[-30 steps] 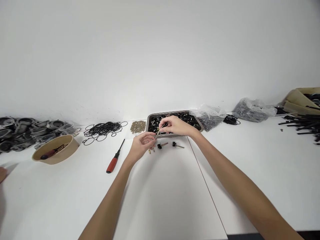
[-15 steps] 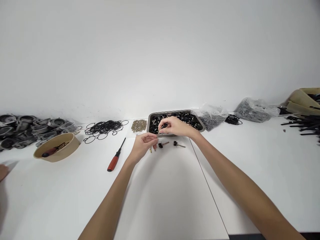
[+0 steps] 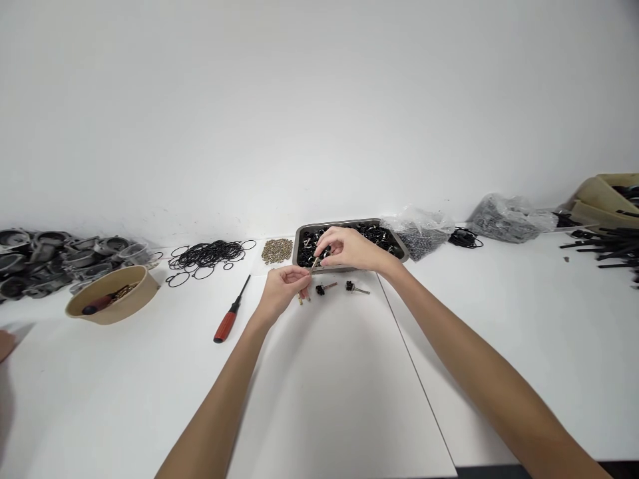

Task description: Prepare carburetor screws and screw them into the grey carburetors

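Just in front of the metal tray, my two hands meet over a small thin metal rod. My left hand pinches its lower end, and my right hand has thumb and fingertips closed at the upper end. Black and metal parts fill the tray, partly hidden behind my right hand. Below the hands on the white table lie two small black parts with metal stems, one nearer the middle and one to the right. A small brass-coloured piece lies under my left fingers.
A red-handled screwdriver lies to the left. Beyond it are black rubber rings, brass pieces, a beige bowl and grey metal housings. Plastic bags and black rods are on the right. Another person's hand shows at far left.
My left hand has shifted slightly left and my right hand slightly up, so their fingertips are a little farther apart on the rod. The things on the table stay in place.
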`<action>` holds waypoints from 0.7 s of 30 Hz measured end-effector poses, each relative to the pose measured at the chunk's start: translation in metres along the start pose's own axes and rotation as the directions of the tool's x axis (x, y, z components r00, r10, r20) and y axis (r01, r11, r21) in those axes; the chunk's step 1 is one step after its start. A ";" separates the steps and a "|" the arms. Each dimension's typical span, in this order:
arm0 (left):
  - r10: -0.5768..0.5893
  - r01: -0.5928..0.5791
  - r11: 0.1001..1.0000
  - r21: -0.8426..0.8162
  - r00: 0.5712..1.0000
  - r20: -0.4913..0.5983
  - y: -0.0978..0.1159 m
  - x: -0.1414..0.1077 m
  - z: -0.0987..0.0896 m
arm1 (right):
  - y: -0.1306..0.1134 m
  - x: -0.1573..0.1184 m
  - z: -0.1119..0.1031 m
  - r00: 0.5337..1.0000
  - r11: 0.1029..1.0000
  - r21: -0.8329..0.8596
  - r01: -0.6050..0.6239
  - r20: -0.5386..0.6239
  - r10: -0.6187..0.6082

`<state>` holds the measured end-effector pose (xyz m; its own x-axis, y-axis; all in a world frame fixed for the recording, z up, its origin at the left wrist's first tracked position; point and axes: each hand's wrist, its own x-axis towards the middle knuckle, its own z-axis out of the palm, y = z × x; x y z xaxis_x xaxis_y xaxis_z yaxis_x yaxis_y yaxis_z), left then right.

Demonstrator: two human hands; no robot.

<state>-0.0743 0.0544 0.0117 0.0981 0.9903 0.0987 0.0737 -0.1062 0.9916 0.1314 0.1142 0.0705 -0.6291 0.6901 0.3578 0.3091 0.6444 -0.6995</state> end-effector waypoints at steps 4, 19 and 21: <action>-0.008 0.008 1.000 0.007 1.000 -0.009 0.000 0.001 0.000 | -0.002 0.000 0.001 0.999 0.998 0.021 -0.053 0.013 0.053; -0.018 0.016 0.999 0.047 0.998 0.052 0.002 -0.002 0.001 | 0.000 0.002 0.005 0.991 0.999 -0.021 -0.039 0.128 0.041; -0.014 0.012 0.999 0.043 0.998 0.056 0.003 -0.003 0.001 | -0.002 0.002 0.006 0.987 0.999 -0.015 -0.050 0.150 0.051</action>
<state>-0.0732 0.0514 0.0148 0.1528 0.9850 0.0796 0.1170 -0.0980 0.9883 0.1259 0.1124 0.0690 -0.7121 0.6651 0.2247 0.3505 0.6141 -0.7071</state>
